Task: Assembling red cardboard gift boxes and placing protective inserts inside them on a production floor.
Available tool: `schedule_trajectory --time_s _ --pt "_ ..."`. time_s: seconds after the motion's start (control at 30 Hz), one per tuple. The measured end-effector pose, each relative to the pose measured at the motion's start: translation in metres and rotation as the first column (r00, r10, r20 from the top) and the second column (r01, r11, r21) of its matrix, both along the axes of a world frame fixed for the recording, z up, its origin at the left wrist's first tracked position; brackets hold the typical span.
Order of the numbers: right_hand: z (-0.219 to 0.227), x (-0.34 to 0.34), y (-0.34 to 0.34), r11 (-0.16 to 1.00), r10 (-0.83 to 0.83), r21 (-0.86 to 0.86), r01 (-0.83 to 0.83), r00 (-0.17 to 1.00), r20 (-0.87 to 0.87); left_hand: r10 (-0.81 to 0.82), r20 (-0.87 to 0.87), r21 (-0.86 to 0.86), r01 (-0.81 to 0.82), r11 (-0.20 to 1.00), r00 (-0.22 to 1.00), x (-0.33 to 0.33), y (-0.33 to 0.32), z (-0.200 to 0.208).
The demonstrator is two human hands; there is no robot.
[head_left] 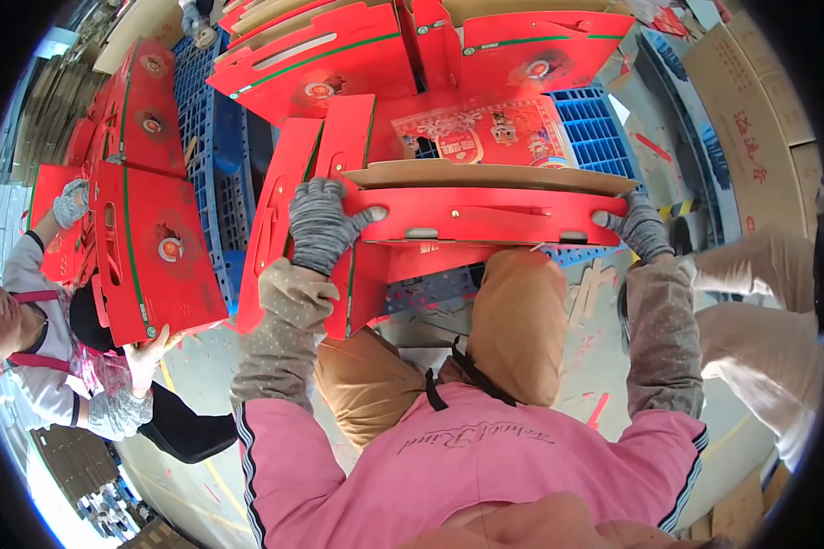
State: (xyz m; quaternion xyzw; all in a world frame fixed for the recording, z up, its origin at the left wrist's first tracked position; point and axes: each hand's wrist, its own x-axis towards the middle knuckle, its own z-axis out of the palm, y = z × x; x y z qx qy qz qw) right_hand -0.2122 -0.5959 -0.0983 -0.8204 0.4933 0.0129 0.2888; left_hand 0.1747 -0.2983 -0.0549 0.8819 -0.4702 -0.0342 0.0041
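A red cardboard gift box [494,209] lies across in front of me, above my knees. Its narrow face with slots is toward me, and a brown cardboard flap stands along its far edge. My left hand [323,222], in a grey striped glove, is closed on its left end, thumb on the near face. My right hand [639,227], in the same kind of glove, is closed on its right end. Some of the fingers on both hands are hidden behind the box. More red boxes [288,201] lean on edge just left of my left hand.
Red boxes [339,69] are stacked at the far side on a blue pallet [595,123]. At left a co-worker handles red boxes [169,247]. Brown cartons [751,119] stand at the right, near another person's legs [751,339]. Cardboard scraps [590,293] litter the floor.
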Motion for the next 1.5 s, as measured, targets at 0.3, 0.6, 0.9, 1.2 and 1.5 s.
schedule_trajectory --time_s 0.3,0.6,0.9,1.2,1.5 --pt "-0.082 -0.019 -0.017 0.852 -0.28 0.504 -0.144 0.689 0.669 -0.224 -0.368 -0.327 0.1 0.94 0.902 0.057 0.01 -0.104" --pt "-0.007 0.019 0.022 0.91 0.074 -0.311 -0.274 0.846 -0.529 -0.488 -0.469 -0.51 0.225 0.83 0.736 0.034 0.024 -0.087" --pt "0.006 0.123 0.08 0.362 0.876 -0.596 -0.717 0.48 -0.046 -0.539 -0.455 -0.329 0.428 0.842 0.709 0.041 -0.014 -0.072" --pt "0.013 0.068 0.071 0.326 0.891 -0.745 -0.582 0.452 0.037 -0.533 -0.405 -0.25 0.471 0.846 0.743 0.039 -0.002 -0.081" --pt "0.028 0.043 0.052 0.581 0.604 -0.771 -0.26 0.773 0.195 -0.486 -0.462 -0.266 0.407 0.874 0.742 0.037 0.003 -0.077"
